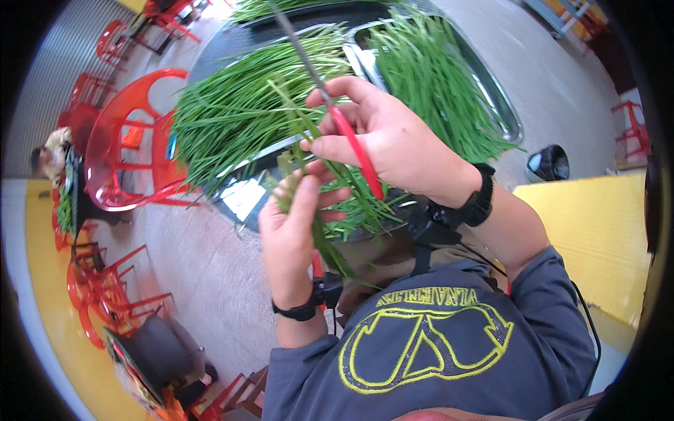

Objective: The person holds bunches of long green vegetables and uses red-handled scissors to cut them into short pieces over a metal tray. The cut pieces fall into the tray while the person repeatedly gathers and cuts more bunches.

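Observation:
My left hand [295, 216] is closed around a small bunch of green garlic chives [329, 247], whose leaves hang down towards my lap. In my right hand [379, 131] are red-handled scissors [345, 131], their metal blades pointing up and away, while its thumb and fingertips pinch a few stalks above the left hand. Beyond the hands, a metal tray holds a large heap of long chives [253, 100]. Another metal tray [505, 105] at the right carries more chives [426, 79]. Shorter green pieces [358, 221] lie below my hands, partly hidden by them.
A red plastic chair [126, 147] stands left of the dark round table [210, 58]. A black-lined bin [548, 163] is on the floor at the right, near a yellow surface [584, 242]. Farther left are several red chairs [105, 289] and a person [52, 155] at another table.

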{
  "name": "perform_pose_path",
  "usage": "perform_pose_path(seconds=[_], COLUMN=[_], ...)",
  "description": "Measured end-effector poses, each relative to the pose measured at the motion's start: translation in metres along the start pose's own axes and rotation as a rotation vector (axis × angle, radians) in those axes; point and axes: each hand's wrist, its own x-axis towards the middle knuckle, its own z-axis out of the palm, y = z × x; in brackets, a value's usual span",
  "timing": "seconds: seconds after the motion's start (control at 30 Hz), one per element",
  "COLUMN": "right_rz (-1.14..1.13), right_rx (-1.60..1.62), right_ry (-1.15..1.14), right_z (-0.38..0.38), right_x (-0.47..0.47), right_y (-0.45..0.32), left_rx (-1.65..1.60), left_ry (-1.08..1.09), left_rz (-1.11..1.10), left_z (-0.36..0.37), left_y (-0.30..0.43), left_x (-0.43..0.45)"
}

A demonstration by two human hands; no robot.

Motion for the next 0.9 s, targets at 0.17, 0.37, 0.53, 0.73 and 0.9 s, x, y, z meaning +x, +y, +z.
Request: perform_pose_path(seconds=[0.17, 0.37, 0.53, 0.73, 0.9], right_rz=[0.070, 0.039, 0.055, 0.034, -0.043], right_rx=[0.053, 0.022, -0.049, -0.058, -0.072], right_ry=[-0.031, 0.011, -0.027, 0.020, 0.084], right_z=[0.021, 0.023, 0.019, 0.008, -0.014], right_x=[0.002, 0.008, 0.005, 0.006, -0.004], right_y=[0.000, 0.008, 0.015, 0.013, -0.009], left_rx=[-0.043, -0.071, -0.015, -0.037, -0.048], left_ry=[-0.127, -0.178, -0.123, -0.124, -0.064], left_rz=[-0.097, -0.145, -0.183, -0.158, -0.133], left_z=[-0.006, -0.006, -0.006, -0.002, -0.003], left_y=[0.003, 0.005, 0.002, -0.004, -0.002], left_x=[0.001, 0.004, 0.004, 0.006, 0.005])
